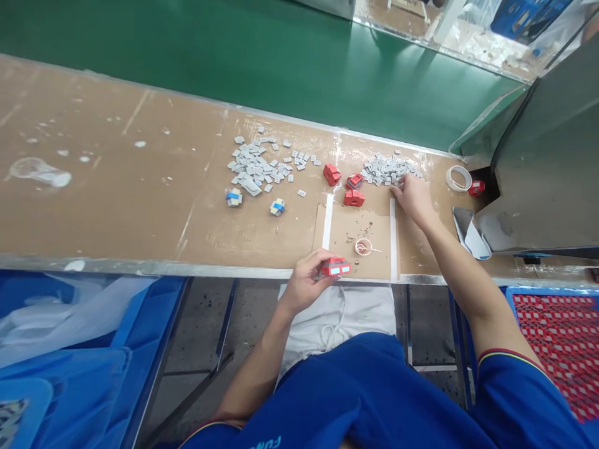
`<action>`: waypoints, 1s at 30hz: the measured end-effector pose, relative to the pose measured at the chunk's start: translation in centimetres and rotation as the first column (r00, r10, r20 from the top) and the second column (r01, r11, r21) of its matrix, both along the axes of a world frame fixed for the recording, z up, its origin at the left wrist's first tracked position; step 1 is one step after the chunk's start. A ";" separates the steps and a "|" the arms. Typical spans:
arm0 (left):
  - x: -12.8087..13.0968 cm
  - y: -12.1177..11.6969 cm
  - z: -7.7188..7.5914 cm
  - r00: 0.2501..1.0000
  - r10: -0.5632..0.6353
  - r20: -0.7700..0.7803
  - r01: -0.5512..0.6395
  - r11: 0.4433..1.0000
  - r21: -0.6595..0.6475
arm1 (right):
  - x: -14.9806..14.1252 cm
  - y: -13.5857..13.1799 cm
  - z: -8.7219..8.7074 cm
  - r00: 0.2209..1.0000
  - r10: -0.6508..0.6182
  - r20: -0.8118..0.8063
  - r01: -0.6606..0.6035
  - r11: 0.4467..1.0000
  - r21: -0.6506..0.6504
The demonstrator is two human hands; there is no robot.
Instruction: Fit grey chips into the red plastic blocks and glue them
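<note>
Near the table's front edge, my left hand (pixel 306 284) grips a small red toy vehicle part (pixel 336 267) with two pale window-like patches facing me. Over at the right, my right hand (pixel 414 196) has its fingertips pinched together at the near edge of a pile of small grey plastic pieces (pixel 386 167). Whatever lies between those fingertips is too small to make out. Left of that pile sit several more red parts (pixel 332 174). A small round cup (pixel 362 247) with a thin stick in it stands between my hands on a piece of cardboard.
A larger heap of grey pieces (pixel 255 163) lies left of centre, with two blue-and-cream blocks (pixel 277 207) nearby. At right are a tape roll (pixel 458 179) and a metal housing (pixel 547 162). A green belt (pixel 234 62) runs behind. A crate of red parts (pixel 556 337) stands lower right.
</note>
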State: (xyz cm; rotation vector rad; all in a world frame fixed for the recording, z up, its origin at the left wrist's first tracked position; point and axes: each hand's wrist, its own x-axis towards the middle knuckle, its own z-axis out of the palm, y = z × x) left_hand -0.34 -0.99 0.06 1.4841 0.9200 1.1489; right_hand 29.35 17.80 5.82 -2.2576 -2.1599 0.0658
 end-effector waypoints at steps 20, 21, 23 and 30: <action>0.1 -0.2 -0.4 0.994 -0.008 0.110 0.014 0.999 -0.052 | 1.5 -5.2 -0.8 0.976 0.136 -0.169 -0.112 0.984 0.142; 0.0 -0.1 -0.3 0.989 -0.004 0.145 0.013 0.998 -0.064 | 1.7 -5.9 -0.8 0.967 0.134 -0.216 -0.097 0.980 0.175; 0.0 0.0 -0.1 0.975 -0.002 0.222 0.023 0.996 -0.088 | 1.9 -7.6 -1.1 0.946 0.134 -0.294 -0.066 0.971 0.229; 1.0 -0.1 0.4 0.896 -0.104 0.433 0.227 0.943 -0.243 | -0.3 -15.1 -1.8 0.434 0.068 -0.898 0.237 0.953 0.187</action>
